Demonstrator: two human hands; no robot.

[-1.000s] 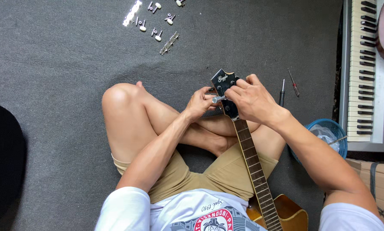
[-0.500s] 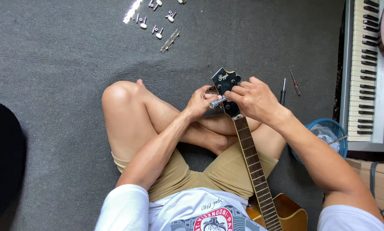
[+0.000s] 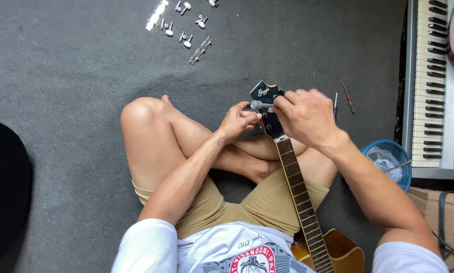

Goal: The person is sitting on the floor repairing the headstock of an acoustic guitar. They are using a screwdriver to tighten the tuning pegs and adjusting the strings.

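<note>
Across the grey carpeted floor a person sits cross-legged with a wooden acoustic guitar lying over the lap, its long neck running from the body at the bottom edge up toward the middle of the floor. Along the right edge stands a black-and-white electric keyboard, and a round blue plastic basket sits near its lower end. At the top of the neck, the black headstock lies between both hands. The right hand covers it from the right, fingers closed on a small silver tuning peg that points left. The left hand meets the peg from the left, fingertips pinched at it, just as near. Loose silver tuning pegs lie scattered by the top edge, well apart. Two slim screwdrivers rest just right of the hands.
</note>
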